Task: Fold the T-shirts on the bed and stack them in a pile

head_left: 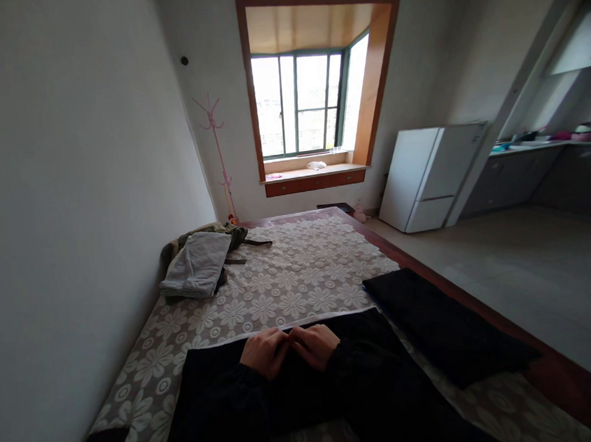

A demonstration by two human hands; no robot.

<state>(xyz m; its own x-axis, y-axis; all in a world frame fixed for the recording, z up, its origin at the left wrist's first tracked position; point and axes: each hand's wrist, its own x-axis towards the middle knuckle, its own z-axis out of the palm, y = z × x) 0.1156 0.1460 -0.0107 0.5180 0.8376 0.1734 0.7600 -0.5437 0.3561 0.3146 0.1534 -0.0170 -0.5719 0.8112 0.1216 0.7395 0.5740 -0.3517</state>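
Note:
A pair of black trousers [352, 324] lies spread on the patterned bed cover, its waist edge away from me and a pale strip showing along that edge. Near the middle of the waist, my left hand [266, 351] has its fingers curled closed on the cloth. My right hand [316, 345] is closed on the same edge, and the fingertips of both hands meet. Dark sleeves cover my arms and blend with the black fabric, so the lower part is hard to make out.
A folded black garment [447, 325] lies to the right along the bed's wooden edge [560, 371]. Folded grey cloth [198, 260] rests on a camouflage item [236, 234] by the left wall. Beyond are a pink coat stand [217, 146], a window and a white fridge [413, 180].

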